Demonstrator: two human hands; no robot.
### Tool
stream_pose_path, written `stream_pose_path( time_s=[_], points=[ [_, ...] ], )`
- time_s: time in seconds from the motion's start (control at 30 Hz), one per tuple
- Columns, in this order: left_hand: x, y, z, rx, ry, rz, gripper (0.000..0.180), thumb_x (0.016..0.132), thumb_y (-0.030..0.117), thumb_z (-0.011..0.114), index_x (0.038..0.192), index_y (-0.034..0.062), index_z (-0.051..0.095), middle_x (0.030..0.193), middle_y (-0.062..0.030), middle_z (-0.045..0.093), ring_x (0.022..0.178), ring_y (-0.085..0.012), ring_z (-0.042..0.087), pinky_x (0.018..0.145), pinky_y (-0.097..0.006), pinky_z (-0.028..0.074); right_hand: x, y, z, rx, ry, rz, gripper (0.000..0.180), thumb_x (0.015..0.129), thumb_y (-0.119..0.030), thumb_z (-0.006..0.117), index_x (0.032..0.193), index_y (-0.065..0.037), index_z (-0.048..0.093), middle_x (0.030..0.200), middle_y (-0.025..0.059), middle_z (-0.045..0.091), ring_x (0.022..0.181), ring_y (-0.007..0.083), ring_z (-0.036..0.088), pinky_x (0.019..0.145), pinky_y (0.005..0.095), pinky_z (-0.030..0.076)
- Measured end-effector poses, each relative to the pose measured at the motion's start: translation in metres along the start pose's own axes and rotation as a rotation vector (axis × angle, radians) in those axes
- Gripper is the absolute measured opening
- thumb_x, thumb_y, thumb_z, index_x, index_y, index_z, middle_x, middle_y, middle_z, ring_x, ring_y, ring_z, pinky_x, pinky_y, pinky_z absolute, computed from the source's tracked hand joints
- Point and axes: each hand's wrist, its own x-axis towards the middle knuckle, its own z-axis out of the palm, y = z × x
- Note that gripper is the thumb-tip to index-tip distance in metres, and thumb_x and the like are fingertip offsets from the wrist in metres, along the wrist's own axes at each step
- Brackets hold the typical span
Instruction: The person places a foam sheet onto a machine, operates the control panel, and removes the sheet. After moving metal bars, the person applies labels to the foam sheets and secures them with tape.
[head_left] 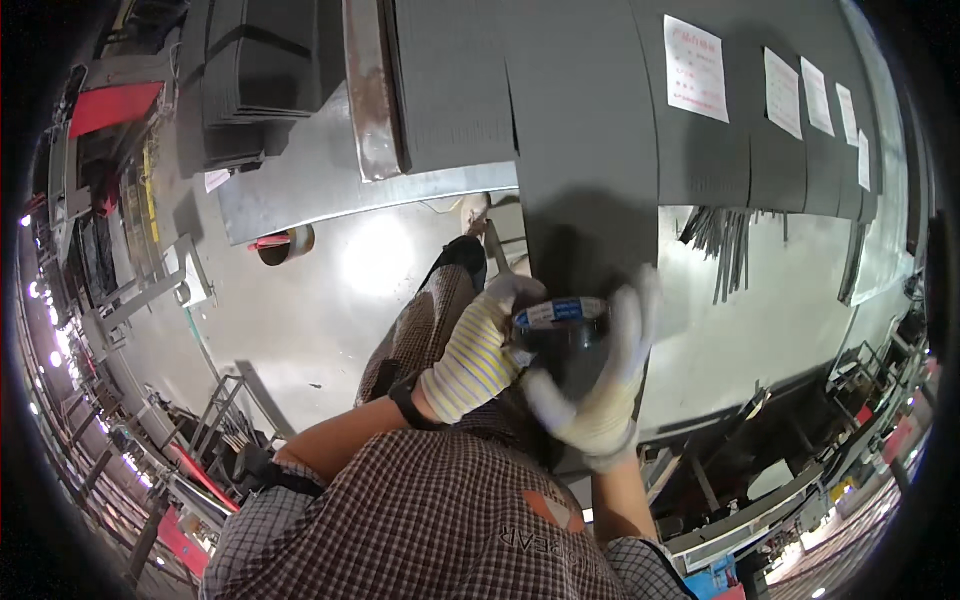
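My left hand (474, 355), in a white glove with coloured stripes, closes on the left side of a dark, glossy roll that looks like tape (572, 345). A blue and white printed band shows along the roll's upper edge. Around its right side, my right hand (598, 405), in a similar pale glove, has its fingers stretched out and its thumb well apart. Motion blurs those fingers, so I cannot tell whether they touch the roll. Both hands are over a long dark grey panel (585, 120) that runs away from my body.
More dark grey panels with paper sheets (696, 68) lie to the right; thin dark strips (722, 245) hang below them. At the left are a metal bar (375, 110), stacked dark sheets (262, 70) and a round container (287, 246) on the floor. Racks line both sides.
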Motion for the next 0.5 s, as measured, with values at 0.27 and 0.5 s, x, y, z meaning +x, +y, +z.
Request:
stream_pose_path(
  time_s=[0.27,0.5],
  points=[
    [0.024,-0.015,0.018,-0.14,-0.041,-0.044,0.055,0.083,0.013,0.075,0.131,0.0016,0.051,0.128,-0.0096,0.059,0.114,-0.0202,0.058,0.1,-0.036,0.047,0.041,0.037,-0.085,-0.081,-0.65,0.052,0.035,0.076,-0.008,0.073,0.11,-0.005,0.066,0.083,0.0104,0.067,0.067,0.026,0.065,0.06,0.0364,0.052],
    [0.028,-0.019,0.017,0.085,-0.134,-0.201,0.082,0.069,0.015,0.088,0.135,-0.0026,0.043,0.129,-0.0138,0.057,0.117,-0.0204,0.057,0.099,-0.033,0.048,0.016,0.186,-0.036,-0.421,-0.608,0.233,0.017,0.082,-0.023,0.073,0.09,-0.007,0.074,0.081,0.0105,0.072,0.071,0.0224,0.069,0.064,0.0339,0.052]
  ],
)
